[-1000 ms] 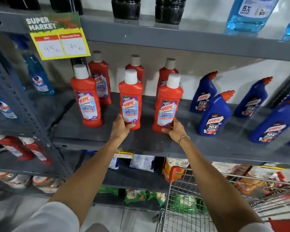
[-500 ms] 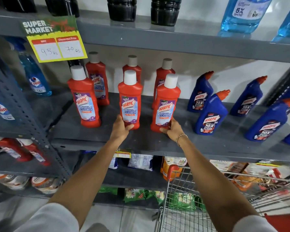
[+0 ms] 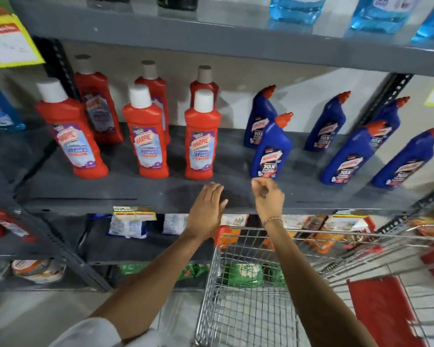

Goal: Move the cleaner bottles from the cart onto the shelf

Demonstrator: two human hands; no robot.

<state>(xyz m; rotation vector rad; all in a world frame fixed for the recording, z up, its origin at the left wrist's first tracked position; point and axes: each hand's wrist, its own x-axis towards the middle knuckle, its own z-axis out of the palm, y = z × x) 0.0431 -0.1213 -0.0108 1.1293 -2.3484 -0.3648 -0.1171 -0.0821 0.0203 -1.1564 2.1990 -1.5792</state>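
Head view: six red bottles (image 3: 150, 144) stand upright on the grey shelf (image 3: 125, 189), beyond both hands. Left hand (image 3: 206, 211), grip wide and empty, hovers near the shelf edge; right hand (image 3: 268, 199), fingers curled, holds nothing. Six blue bottles (image 3: 271, 151) stand rightward. Wire cart (image 3: 248, 296) lies below.

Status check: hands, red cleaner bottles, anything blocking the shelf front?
Left hand open, empty, off the bottles. Right hand loosely curled, empty. Six red cleaner bottles upright on shelf. Shelf front unobstructed; cart shows no bottles.
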